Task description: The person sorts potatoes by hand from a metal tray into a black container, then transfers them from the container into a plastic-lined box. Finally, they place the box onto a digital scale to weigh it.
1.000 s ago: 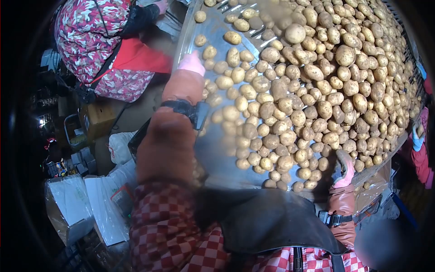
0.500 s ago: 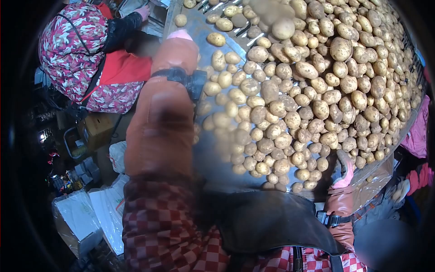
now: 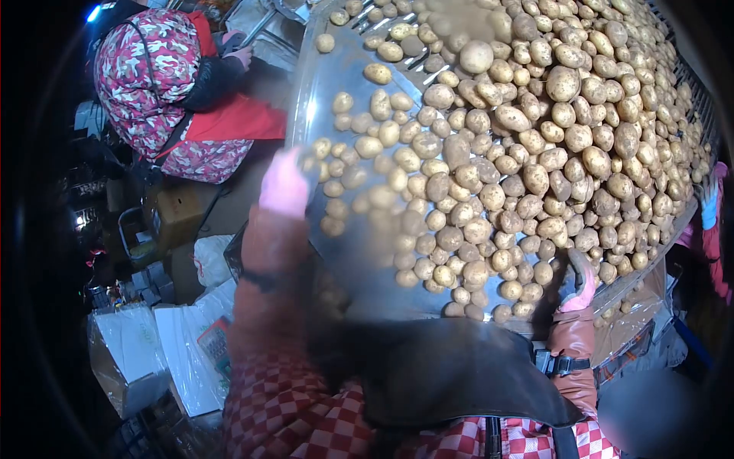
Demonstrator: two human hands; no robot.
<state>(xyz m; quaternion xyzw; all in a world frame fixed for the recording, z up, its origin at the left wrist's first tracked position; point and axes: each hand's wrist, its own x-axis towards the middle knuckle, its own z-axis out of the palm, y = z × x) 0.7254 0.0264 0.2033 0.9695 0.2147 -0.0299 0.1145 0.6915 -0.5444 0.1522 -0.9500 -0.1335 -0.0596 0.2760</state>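
Many potatoes (image 3: 535, 180) lie heaped on a metal table (image 3: 336, 73), thick to the right and scattered at the left. My left hand (image 3: 287, 183), in a pink glove, is at the table's left edge beside a few loose potatoes. Its fingers are smeared by motion, so whether it holds one cannot be told. My right hand (image 3: 581, 284), in a pink and grey glove, rests at the near edge against the heap. Its fingers stretch forward beside the potatoes, partly in shadow. Brown sleeve covers reach over both forearms.
A person in a patterned hooded jacket (image 3: 145, 69) is at the left. White-topped boxes (image 3: 130, 344) and a cardboard box (image 3: 176, 210) stand on the lower left. Another person's gloved hand (image 3: 711, 203) shows at the right edge. A dark apron (image 3: 451, 375) covers my front.
My left hand has drawn back from the table's far left side toward me, along its edge. My right hand stays in place. The other person's hand at the right has moved up.
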